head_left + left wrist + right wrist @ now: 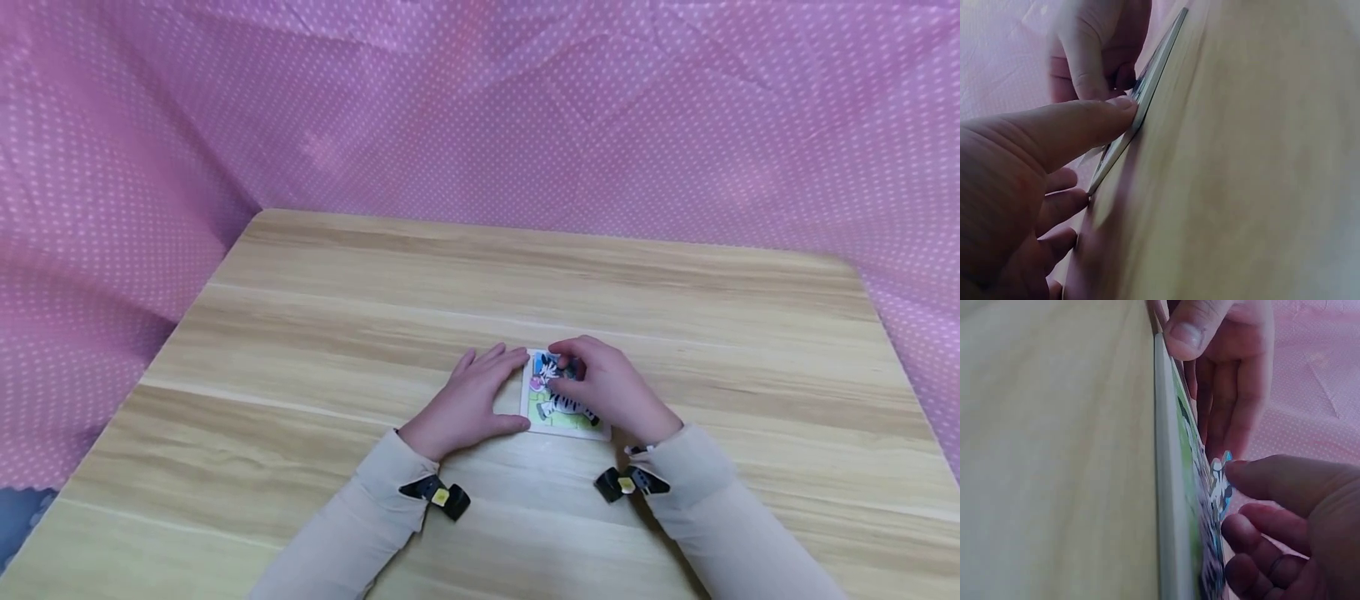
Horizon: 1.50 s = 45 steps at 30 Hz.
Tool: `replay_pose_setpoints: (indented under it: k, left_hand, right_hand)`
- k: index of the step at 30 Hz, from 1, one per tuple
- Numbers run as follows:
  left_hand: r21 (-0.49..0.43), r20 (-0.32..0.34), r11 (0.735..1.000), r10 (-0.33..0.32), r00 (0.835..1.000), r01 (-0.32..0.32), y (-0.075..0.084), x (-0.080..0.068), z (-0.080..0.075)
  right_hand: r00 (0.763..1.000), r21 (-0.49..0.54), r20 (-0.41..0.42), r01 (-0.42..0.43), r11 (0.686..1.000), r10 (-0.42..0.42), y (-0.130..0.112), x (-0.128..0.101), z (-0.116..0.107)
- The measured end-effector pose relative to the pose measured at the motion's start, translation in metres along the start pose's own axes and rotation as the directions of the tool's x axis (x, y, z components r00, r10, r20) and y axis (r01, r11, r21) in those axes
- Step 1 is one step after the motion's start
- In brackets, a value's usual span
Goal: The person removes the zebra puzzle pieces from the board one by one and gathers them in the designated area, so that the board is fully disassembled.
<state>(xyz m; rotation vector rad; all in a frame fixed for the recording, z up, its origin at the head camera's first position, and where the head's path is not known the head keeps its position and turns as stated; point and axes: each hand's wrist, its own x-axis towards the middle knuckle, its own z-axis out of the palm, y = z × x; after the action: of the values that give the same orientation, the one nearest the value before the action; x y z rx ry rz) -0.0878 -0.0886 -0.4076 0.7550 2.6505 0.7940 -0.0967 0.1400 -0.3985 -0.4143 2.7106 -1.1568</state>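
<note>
A small jigsaw puzzle with a zebra picture lies flat on the table in a white-rimmed tray. My left hand rests along the tray's left side, fingers spread. Its thumb presses the near corner and the index fingertip touches the far one. Over the upper part of the picture, my right hand pinches a puzzle piece with white and blue on it. That piece stands tilted up from the picture under the thumb. The right hand covers the puzzle's upper right in the head view.
The wood-grain table spreads out on all sides of the tray. Pink dotted cloth hangs behind the table and along its sides. Black wrist cameras sit at both cuffs, low over the tabletop.
</note>
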Motion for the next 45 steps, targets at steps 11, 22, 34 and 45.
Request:
replay_pose_setpoints:
  k: [11, 22, 34, 45]
  left_hand:
    - [0.028, 0.026, 0.998, 0.048, 0.999, -0.049, -0.0019, 0.0024, 0.0020]
    - [0.022, 0.019, 0.998, 0.061, 0.998, -0.062, -0.0041, -0.0003, 0.0018]
    - [0.004, 0.009, 0.997, 0.073, 0.997, -0.073, -0.0064, -0.0005, 0.0012]
    - [0.001, 0.007, 0.997, 0.079, 0.997, -0.079, -0.0067, -0.0008, 0.0016]
  right_hand:
    - [0.997, -0.096, 0.029, -0.062, 0.993, 0.065, -0.0018, 0.0059, 0.0027]
    - [0.998, -0.081, 0.011, -0.064, 0.995, 0.065, -0.0014, 0.0069, 0.0053]
    - [0.998, -0.052, 0.003, -0.056, 0.997, 0.056, -0.0019, 0.0068, 0.0049]
    - [0.996, 0.034, -0.009, -0.094, 0.995, 0.094, 0.0010, 0.0056, 0.0059]
